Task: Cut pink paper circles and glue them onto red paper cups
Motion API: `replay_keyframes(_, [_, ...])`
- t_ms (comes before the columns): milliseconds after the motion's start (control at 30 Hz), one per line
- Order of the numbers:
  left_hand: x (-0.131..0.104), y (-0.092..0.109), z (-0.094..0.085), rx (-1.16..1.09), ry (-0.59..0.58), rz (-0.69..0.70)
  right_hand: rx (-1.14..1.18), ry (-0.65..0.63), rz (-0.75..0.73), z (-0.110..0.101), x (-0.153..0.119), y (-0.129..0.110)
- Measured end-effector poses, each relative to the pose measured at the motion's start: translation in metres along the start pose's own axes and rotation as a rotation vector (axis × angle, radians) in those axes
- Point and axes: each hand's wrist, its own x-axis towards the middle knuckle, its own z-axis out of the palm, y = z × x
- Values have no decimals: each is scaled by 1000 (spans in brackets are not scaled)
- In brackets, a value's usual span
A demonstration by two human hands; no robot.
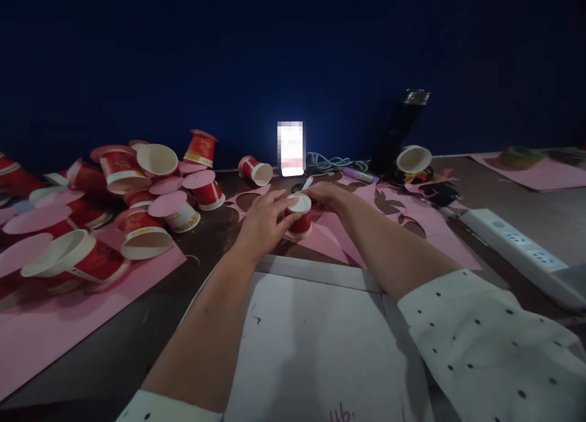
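A red paper cup [299,225] stands upside down on a sheet of pink paper [332,237], its white base facing up. My left hand [264,221] is closed around its left side, with fingers over the base. Close against the far right side of the same cup is my right hand [324,194], its fingers curled and partly hidden. A slim white pen [307,182] sticks up at those fingers and appears to be held there, though the grip itself is hidden.
Red cups with pink paper discs [168,204] pile up on the left. A lit phone [292,150] leans at the back. Cut pink scraps [439,211], a purple tube [359,176] and a power strip [517,239] lie to the right. A white board [315,324] is in front.
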Motion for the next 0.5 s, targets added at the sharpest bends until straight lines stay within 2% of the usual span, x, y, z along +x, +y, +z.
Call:
replay_keyframes(233, [0,0,0,-7,2,-1,57,-2,6,3,-3,1])
replay_keyframes(500, [1,1,-1,3,-11,2,12,9,-12,7,-7,-1])
